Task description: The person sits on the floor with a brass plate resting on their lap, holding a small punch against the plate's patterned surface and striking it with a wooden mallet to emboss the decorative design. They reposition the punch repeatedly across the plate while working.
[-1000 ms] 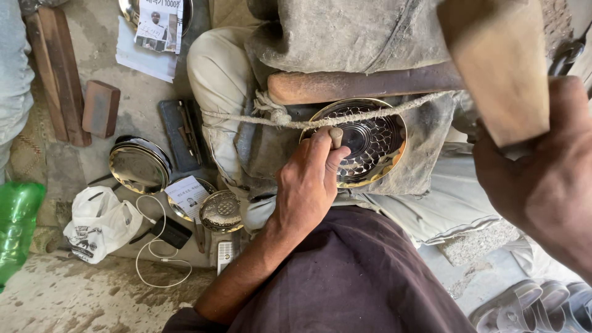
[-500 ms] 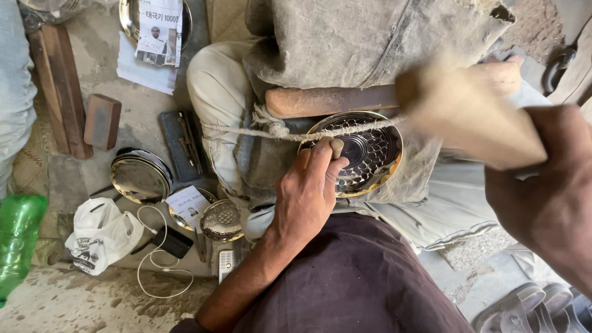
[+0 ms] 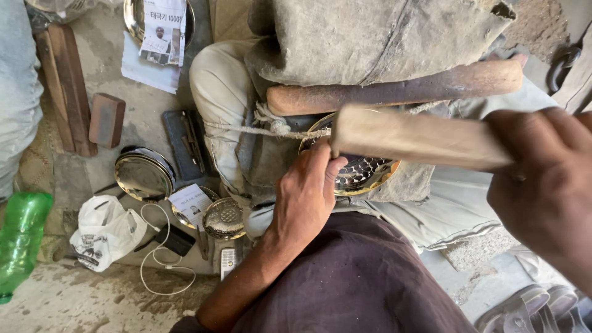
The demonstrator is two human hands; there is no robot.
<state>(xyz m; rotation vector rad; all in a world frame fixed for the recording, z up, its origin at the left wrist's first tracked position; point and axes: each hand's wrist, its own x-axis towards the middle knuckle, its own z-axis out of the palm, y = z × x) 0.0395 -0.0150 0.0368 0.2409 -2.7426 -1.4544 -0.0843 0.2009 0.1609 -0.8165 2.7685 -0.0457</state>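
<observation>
Head cam: left hand [image 3: 305,200] pinches punch on brass plate [image 3: 364,172]; right hand [image 3: 542,191] grips wooden mallet [image 3: 413,137], raised.

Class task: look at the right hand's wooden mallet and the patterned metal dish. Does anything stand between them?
Yes. The left hand grips a small tool upright on the metal dish, and the wooden mallet in the right hand meets that tool's top, not the dish.

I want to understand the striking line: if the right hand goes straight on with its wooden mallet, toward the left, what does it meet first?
Probably the thin tool at the left hand, whose fingers pinch it on the round patterned brass plate. The right hand aims the pale wooden mallet there; depth is unclear.
</observation>
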